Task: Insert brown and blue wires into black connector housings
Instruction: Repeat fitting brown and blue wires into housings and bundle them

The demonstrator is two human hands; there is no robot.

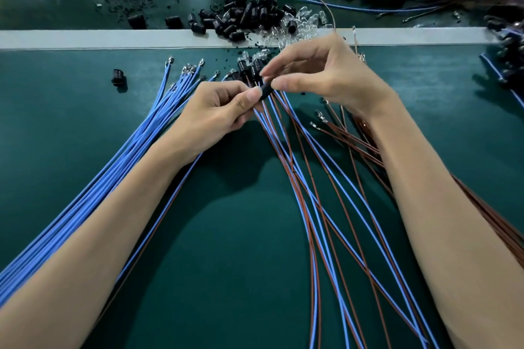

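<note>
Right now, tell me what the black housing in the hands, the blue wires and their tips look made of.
Black housing: likely moulded plastic, matte, uniformly dark.
Blue wires: probably soft plastic insulation, smooth, curving freely.
Wire tips: apparently metal terminals, silvery glints.

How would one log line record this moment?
left hand: pinches black housing | right hand: pinches it too | blue wires: lying left

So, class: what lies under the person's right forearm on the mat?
Loose brown wires run beneath the right forearm on the green mat, showing on both sides. The stretch between is covered.
</note>
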